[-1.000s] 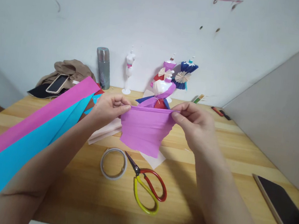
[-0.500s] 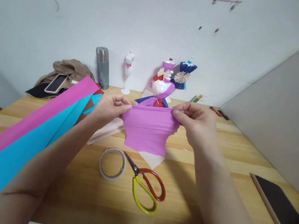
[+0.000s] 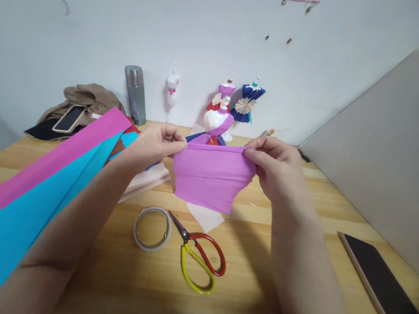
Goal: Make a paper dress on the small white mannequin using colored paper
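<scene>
So from the head view, the left hand [image 3: 157, 146] and right hand [image 3: 276, 160] sit apart, each pinching a top corner of a crinkled purple sheet of thin, papery stuff [image 3: 211, 175], held up over the pale wooden table [image 3: 240, 311]. My worry is tearing: it looks flimsy, so pulling the hands outward too hard could rip it or warp that narrow fold along the top. If one pinch slackens, I'd guess the fold pops open or goes crooked. The bottom edge hangs loose and ragged, so it could snag too. Right below are metal scissors with red and yellow handles [image 3: 185, 236] and a white ring-shaped tape roll [image 3: 135, 227], both kinda in the way if the sheet gets laid down there. A white dress form with a purple sash [image 3: 213, 120] stands just behind, partly hidden. Left forearm crosses in front of a long bright blue sheet [image 3: 34, 217], which could get creased by a careless elbow.
</scene>
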`<action>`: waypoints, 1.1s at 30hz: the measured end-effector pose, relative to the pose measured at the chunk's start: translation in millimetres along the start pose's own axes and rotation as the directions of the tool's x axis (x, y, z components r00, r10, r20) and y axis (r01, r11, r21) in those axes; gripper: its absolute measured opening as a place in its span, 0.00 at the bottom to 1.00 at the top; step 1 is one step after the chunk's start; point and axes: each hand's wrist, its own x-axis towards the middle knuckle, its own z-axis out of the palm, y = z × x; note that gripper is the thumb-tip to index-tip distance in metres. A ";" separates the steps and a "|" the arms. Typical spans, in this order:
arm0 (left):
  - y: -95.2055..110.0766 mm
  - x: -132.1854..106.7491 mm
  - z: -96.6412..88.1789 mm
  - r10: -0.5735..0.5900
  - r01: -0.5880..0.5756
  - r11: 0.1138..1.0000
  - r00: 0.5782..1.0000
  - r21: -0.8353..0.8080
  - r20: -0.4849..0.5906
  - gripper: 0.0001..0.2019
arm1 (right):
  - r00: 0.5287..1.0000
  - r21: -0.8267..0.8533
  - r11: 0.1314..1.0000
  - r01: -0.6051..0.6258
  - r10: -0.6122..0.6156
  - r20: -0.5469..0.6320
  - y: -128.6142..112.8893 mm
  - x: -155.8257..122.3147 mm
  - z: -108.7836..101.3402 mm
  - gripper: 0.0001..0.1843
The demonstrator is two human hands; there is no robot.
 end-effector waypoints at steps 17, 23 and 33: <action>1.5 -23.3 17.1 0.125 -0.204 0.923 0.961 0.327 0.247 0.07 | 0.953 -0.084 0.990 0.112 -0.083 0.292 -7.9 -28.8 27.1 0.07; 3.2 -23.9 7.1 0.133 -0.243 0.913 0.937 0.328 0.322 0.14 | 0.964 -0.079 0.991 0.108 -0.085 0.251 -4.9 -28.3 29.7 0.05; 3.8 -25.8 -5.9 -0.019 -0.159 0.923 0.889 0.349 0.457 0.13 | 0.980 -0.068 0.989 0.135 -0.123 0.155 0.5 -24.0 28.3 0.03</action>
